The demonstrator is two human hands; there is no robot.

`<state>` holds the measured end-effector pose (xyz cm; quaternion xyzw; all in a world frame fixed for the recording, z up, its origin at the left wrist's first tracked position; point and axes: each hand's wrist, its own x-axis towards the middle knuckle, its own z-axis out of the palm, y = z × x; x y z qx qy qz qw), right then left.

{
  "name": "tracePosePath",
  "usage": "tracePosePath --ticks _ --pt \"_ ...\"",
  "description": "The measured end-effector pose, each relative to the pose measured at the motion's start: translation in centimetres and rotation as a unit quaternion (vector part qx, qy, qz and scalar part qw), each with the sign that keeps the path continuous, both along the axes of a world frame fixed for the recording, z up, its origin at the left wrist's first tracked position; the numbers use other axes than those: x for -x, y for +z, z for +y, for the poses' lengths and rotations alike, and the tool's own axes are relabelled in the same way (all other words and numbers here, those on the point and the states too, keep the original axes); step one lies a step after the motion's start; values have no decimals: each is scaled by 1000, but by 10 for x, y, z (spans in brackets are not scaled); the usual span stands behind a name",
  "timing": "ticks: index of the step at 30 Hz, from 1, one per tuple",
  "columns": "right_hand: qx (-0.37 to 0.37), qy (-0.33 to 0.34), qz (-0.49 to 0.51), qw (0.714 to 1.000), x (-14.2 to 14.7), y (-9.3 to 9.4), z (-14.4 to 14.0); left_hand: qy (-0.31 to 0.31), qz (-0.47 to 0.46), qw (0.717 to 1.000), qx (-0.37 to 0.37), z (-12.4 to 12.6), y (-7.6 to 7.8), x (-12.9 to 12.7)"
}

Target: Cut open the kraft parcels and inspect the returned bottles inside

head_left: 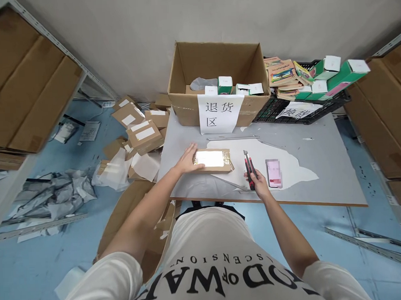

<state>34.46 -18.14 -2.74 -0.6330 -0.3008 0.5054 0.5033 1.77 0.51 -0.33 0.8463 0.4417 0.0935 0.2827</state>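
Here, well out to the left of the fingers, flattened cartons [26, 92] lean on a shelf, and torn wrapping [55, 198] and small taped boxes [142, 135] litter the floor [25, 266] just off the tabletop [322, 161] edge.

The left hand [187, 160] lies flat on the near-left end of a small cardboard parcel [214, 160]. Its fingers [191, 149] are spread and pressing down, not clamped around anything. The parcel lies flat on the tabletop, its white label facing up, directly in front of the person.

Just right of the parcel, the right hand [260, 182] has its fingers closed around a red and black box cutter [249, 169], whose tip points away from the body and lies near the parcel's right end. Whether the blade is out cannot be told.

Touching the right side of that hand lies a phone [274, 173], face up.

Beyond both hands stands an open carton [217, 77] with a paper sign, and to its right a black crate [302, 106] stacked with green and white boxes.

As a judgement: the left fingers sit on the very surface the blade would cross, so a slip along the glossy tape could reach them. A deep cut might score whatever is inside. A careless elbow could nudge the phone toward the near edge.
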Motion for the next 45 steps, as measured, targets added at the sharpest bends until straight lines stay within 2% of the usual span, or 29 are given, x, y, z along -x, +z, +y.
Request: tracePosePath --ticks 2,4,5,7,9,11,15,17,20,24,27,32,35,39,42,45 --pt "-11 -40 40 998 17 -1 17 105 -25 993 37 1 -3 7" --pt "-6 -55 97 994 30 1 32 169 -24 978 118 2 -6 16" --pt "1 -51 122 991 35 3 39 173 -23 971 167 2 -8 19" --pt "18 -34 149 988 44 7 51 143 -45 954 260 2 -8 26" --pt "33 -18 152 988 51 11 59 120 -107 928 335 0 -6 28" --pt "42 -6 144 989 55 13 63 138 -188 887 399 -2 -2 28" --pt "52 -1 157 986 57 16 69 235 -355 761 488 -8 6 22" --pt "57 -1 167 984 52 20 76 276 -414 705 504 -13 7 19" --pt "61 20 154 986 37 29 98 325 -480 651 489 -26 6 11" --pt "85 83 112 987 14 46 144 366 -553 605 441 -59 6 -6" --pt "117 133 86 980 6 55 177 394 -581 566 433 -92 6 -22" --pt "141 174 68 972 14 51 211 425 -584 516 461 -140 4 -40" --pt "140 181 64 971 22 39 219 424 -572 513 479 -151 3 -41" --pt "117 176 70 975 26 24 223 417 -525 547 500 -146 0 -31" --pt "71 152 37 985 24 17 219 428 -440 596 517 -132 -1 -17" --pt "-12 67 -37 997 23 11 200 414 -370 670 492 -103 -1 -4"
